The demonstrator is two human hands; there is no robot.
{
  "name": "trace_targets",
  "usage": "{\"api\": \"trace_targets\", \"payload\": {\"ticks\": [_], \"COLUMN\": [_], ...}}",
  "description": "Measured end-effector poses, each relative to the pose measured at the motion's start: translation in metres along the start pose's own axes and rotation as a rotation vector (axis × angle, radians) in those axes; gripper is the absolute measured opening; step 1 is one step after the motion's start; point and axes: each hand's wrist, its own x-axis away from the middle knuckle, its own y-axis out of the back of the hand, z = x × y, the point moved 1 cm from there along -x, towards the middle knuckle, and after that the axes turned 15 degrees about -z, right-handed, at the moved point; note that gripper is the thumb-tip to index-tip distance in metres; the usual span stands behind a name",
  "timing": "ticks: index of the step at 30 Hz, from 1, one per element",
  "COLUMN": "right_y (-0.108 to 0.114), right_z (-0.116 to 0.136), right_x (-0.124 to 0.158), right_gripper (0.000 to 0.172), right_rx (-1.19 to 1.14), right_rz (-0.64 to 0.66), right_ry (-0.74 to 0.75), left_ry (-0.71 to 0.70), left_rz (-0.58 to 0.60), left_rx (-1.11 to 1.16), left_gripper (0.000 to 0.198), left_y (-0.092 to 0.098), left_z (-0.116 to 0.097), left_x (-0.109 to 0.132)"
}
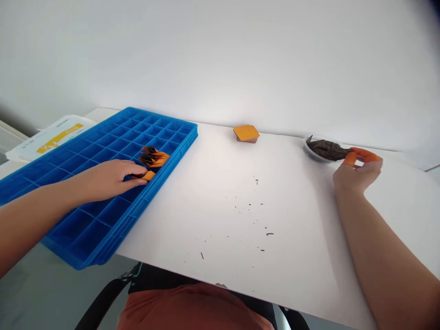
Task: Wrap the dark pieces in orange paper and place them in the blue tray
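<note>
My left hand point(118, 178) reaches into the blue compartment tray point(99, 208). Its thumb and fingers pinch a small orange paper piece point(149, 176) at a compartment near the tray's right edge. Just beyond, a bunch of orange-and-dark folded papers point(153, 157) stands in another compartment. On the right, my right hand point(357, 168), with orange covers on thumb and forefinger, is closed at the near end of a heap of dark brown dried strips point(326, 149). The heap fills a white bowl point(314, 158). Whether one strip or several are between the fingertips is unclear.
A stack of orange paper squares point(246, 133) sits at the back of the white table point(220, 183), by the wall. Dark crumbs point(270, 234) are scattered mid-table. A white box with a yellow band point(51, 137) lies left of the tray, whose near corner overhangs the table's front edge.
</note>
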Motion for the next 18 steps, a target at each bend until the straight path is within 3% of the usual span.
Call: {"api": "trace_targets", "payload": {"ticks": [7, 12, 15, 18], "right_y": [0.005, 0.002, 0.004, 0.009], "right_z": [0.005, 0.006, 0.003, 0.002], "right_x": [-0.002, 0.005, 0.004, 0.004], "right_gripper": [0.026, 0.016, 0.022, 0.038], "right_rx": [0.06, 0.166, 0.163, 0.145], "right_rz": [-0.125, 0.113, 0.111, 0.084], "right_ry": [0.152, 0.259, 0.245, 0.238], "left_ry": [-0.009, 0.025, 0.026, 0.081], "left_rz": [-0.047, -0.076, -0.085, -0.085], "left_rx": [0.001, -0.013, -0.056, -0.085], "left_gripper": [0.059, 0.067, 0.073, 0.08], "left_y": [-0.014, -0.014, -0.012, -0.01], "left_z": [0.018, 0.02, 0.02, 0.021], "left_x": [0.016, 0.015, 0.016, 0.02]}}
